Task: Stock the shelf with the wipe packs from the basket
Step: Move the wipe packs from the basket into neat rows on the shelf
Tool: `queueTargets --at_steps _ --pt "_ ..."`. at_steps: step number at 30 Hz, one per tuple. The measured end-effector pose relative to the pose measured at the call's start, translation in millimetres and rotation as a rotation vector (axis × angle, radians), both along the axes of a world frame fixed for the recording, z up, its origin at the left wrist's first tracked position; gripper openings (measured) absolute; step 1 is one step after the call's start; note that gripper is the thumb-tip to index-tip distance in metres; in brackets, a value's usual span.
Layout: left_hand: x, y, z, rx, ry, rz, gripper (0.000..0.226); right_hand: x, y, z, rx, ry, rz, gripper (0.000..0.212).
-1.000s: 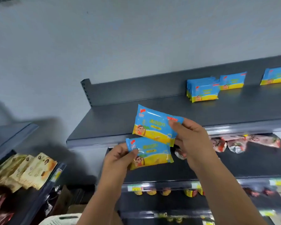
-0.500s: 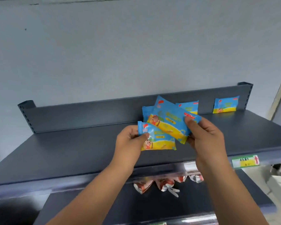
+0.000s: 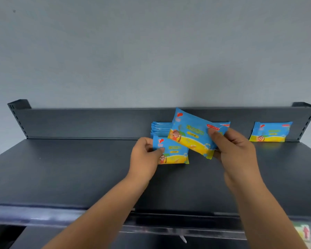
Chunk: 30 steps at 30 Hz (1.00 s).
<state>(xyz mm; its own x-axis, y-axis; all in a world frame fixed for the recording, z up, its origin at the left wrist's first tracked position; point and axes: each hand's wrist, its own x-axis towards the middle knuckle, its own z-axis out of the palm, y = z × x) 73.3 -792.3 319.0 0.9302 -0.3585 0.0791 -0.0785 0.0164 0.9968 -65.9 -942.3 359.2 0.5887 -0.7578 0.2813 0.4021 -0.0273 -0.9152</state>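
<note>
Wipe packs are in both of my hands, one each. The left pack [image 3: 174, 153] is upright and low over the shelf [image 3: 61, 173], just in front of the standing row of packs [image 3: 160, 128] at the back panel [image 3: 79, 123]. I cannot tell whether its bottom edge touches the deck. My left hand [image 3: 144, 159] pinches its left end between thumb and fingers. The right pack [image 3: 192, 135] is higher and tilted, its upper corner across the row behind it. My right hand [image 3: 237, 155] clamps its right end, thumb on the front face.

A second ago both packs are out in front of the shelf lip and I view the unit from its left end. Now I face it square and both hands have carried in over the deck, the left one lower than the right. I judge the left pack is about to join the row, and the right one follows.

Well to the right, a lone pack [image 3: 270, 132] leans against the back panel, apart from the row. A price tag [image 3: 303, 232] shows on the lower right edge. No basket is in view.
</note>
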Motion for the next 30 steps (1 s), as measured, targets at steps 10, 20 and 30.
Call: queueTargets --at_steps 10,20,30 --pt "40 -16 -16 0.252 -0.105 0.086 0.024 33 -12 -8 -0.211 0.116 0.010 0.039" --pt "37 -6 -16 0.296 -0.100 0.019 0.039 42 -12 -20 -0.467 0.237 0.070 0.018" --pt "38 3 -11 0.341 -0.116 -0.035 0.038 55 -24 -35 -0.923 0.484 -0.204 0.019"
